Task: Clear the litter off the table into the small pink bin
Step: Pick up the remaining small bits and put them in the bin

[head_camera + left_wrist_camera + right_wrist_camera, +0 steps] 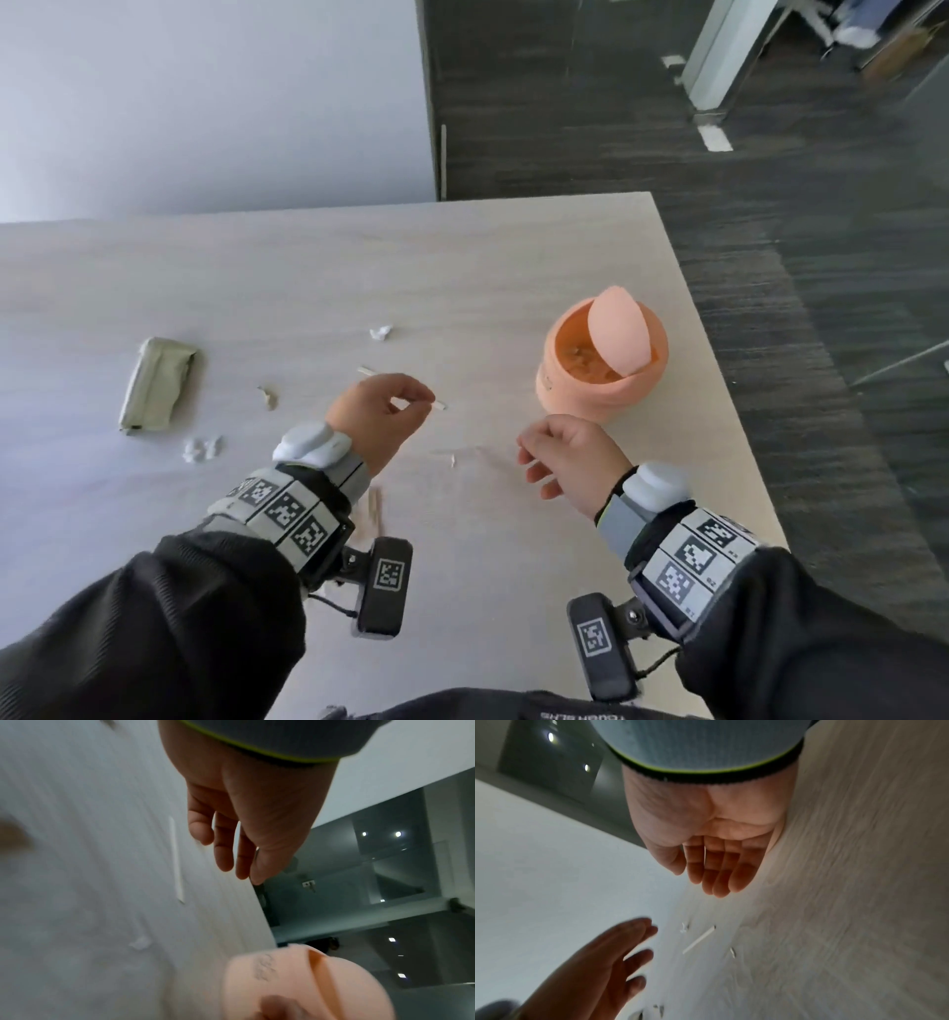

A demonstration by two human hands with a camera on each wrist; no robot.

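Observation:
The small pink bin (601,360) stands near the table's right edge, its swing lid tipped open, with scraps inside. My left hand (411,403) hovers left of it, fingers loosely curled and holding nothing; a white stick (440,406) lies on the table at its fingertips. In the left wrist view the left hand (231,852) hangs relaxed beside that white stick (176,860), with the bin (295,983) below. My right hand (534,462) floats in front of the bin, empty. Its palm shows open in the right wrist view (713,878), above the stick (699,939).
Litter lies across the pale table (308,277): a crumpled white paper (381,332), a short stick (367,370), a tan scrap (268,397), white tissue bits (202,448), a small white scrap (452,459), wooden sticks (375,509). An olive green packet (156,384) lies far left.

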